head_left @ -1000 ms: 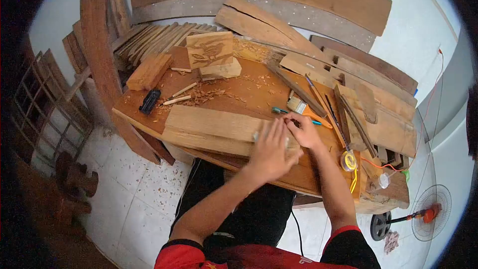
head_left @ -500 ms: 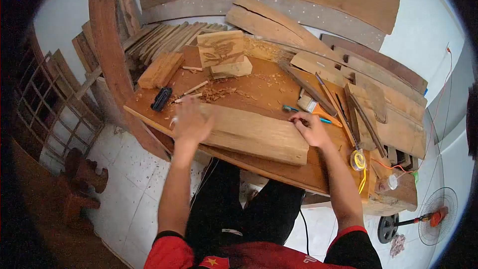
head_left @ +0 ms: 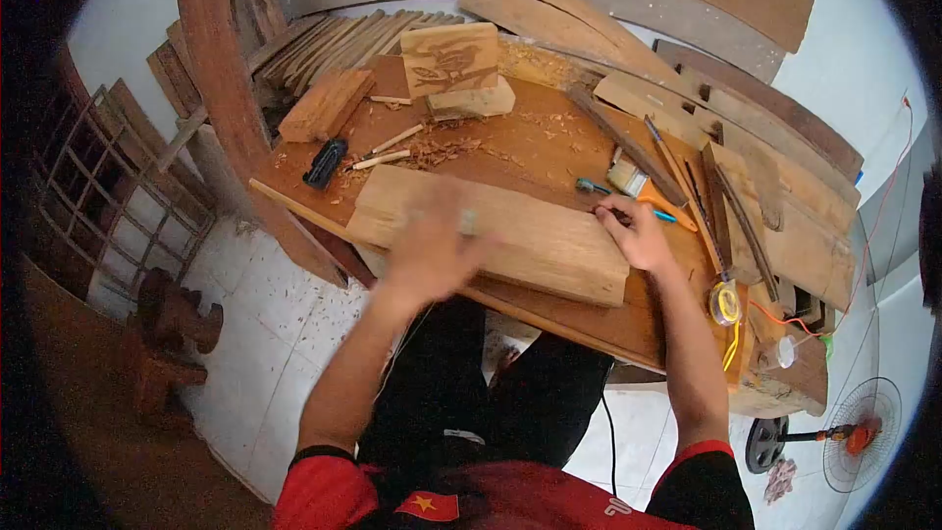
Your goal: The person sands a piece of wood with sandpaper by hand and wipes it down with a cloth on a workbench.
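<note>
A thick pale wooden block (head_left: 549, 245) lies lengthwise along the front of the brown table (head_left: 535, 162). Over the block's left half is my left hand (head_left: 437, 250), smeared by motion; something pale and small shows by its fingers, too blurred to name. My right hand (head_left: 636, 234) rests at the block's right end, its fingers pinched together around something small and dark that I cannot make out. Just behind my right hand lie a teal-handled tool (head_left: 593, 185) and a brush (head_left: 626, 177) with an orange handle.
A carved bird panel (head_left: 451, 59) leans on a small block at the back. Left are a reddish block (head_left: 327, 105), a black tool (head_left: 325, 164), wooden sticks (head_left: 381, 159) and shavings. A tape measure (head_left: 724, 302) lies right; a fan (head_left: 863, 435) stands beyond.
My left hand swept from the block's right end to its left end, and is now partway back to the right. My right hand stays at the right end. The camera view has shifted slightly.
</note>
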`<state>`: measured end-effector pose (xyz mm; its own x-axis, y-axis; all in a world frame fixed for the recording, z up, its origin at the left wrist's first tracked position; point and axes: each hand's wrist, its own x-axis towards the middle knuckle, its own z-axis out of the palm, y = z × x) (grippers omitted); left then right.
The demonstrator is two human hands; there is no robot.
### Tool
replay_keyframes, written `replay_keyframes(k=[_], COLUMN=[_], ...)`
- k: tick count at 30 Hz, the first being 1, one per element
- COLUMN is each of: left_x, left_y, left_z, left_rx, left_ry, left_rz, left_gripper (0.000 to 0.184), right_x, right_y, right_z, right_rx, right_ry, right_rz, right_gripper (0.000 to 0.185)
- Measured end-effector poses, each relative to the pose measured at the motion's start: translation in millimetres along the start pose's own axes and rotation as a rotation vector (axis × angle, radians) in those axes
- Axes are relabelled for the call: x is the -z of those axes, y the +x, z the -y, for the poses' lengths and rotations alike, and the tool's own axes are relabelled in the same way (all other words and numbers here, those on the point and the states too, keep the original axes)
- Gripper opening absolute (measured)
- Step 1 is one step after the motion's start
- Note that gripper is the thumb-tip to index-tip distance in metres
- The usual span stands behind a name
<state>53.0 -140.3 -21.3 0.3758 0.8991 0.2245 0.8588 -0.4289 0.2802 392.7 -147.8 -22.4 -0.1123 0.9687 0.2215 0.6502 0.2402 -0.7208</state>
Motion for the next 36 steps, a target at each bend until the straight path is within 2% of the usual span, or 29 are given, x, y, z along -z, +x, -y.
replay_keyframes(k=[1, 3, 6, 8, 10, 12, 15, 18, 20, 22, 24, 27, 29, 31, 33, 36], left_x=[14, 25, 22, 19, -3, -36, -54, -35, -17, 11, 8, 15, 23, 17, -34, -39], left_y=[3, 21, 44, 54, 62, 56, 23, 9, 11, 25, 41, 57, 66, 65, 61, 26], left_z=[22, 63, 59, 18, -29, -73, -107, -71, -26, 23, 84, 86, 37, -21, -59, -84], left_rx=[0.121, 0.204, 0.356, 0.307, 0.134, -0.138, -0.364, -0.316, -0.172, 0.071, 0.118, 0.281, 0.299, 0.068, -0.22, -0.445], left_ry=[0.013, 0.112, 0.106, -0.022, -0.083, -0.025, -0.157, -0.048, -0.042, -0.11, 0.203, 0.146, 0.031, -0.084, 0.004, -0.106], left_rz=[0.034, 0.033, 0.004, 0.015, 0.047, -0.047, -0.14, -0.134, -0.099, 0.076, -0.049, -0.078, 0.052, 0.119, -0.004, -0.084], left_gripper=[0.086, 0.087, 0.088, 0.098, 0.098, 0.09, 0.089, 0.086, 0.082, 0.092, 0.08, 0.081, 0.082, 0.084, 0.084, 0.083], right_x=[1, -1, -2, -1, -4, -3, -1, -3, -2, -1, -2, -1, 0, 1, -2, -2], right_y=[-1, -1, 1, 0, 1, 3, 0, 1, -1, 0, 1, -1, 1, -1, -2, 0], right_z=[2, 2, -2, 3, -8, -6, 5, -2, 6, 2, -1, 3, 7, 10, 5, 1], right_rx=[-0.001, 0.0, -0.002, -0.001, 0.018, 0.018, 0.01, 0.027, 0.001, 0.022, 0.026, 0.013, 0.004, -0.011, 0.021, 0.049], right_ry=[-0.009, -0.002, 0.017, -0.008, -0.004, -0.018, -0.041, -0.034, -0.027, -0.032, -0.029, -0.036, -0.046, -0.048, -0.038, -0.031], right_rz=[-0.002, -0.018, -0.019, -0.016, -0.034, -0.034, -0.028, -0.04, -0.027, -0.025, -0.026, -0.023, -0.021, -0.019, -0.049, -0.061], right_gripper=[0.028, 0.029, 0.029, 0.03, 0.029, 0.029, 0.029, 0.028, 0.029, 0.029, 0.029, 0.029, 0.029, 0.028, 0.028, 0.028])
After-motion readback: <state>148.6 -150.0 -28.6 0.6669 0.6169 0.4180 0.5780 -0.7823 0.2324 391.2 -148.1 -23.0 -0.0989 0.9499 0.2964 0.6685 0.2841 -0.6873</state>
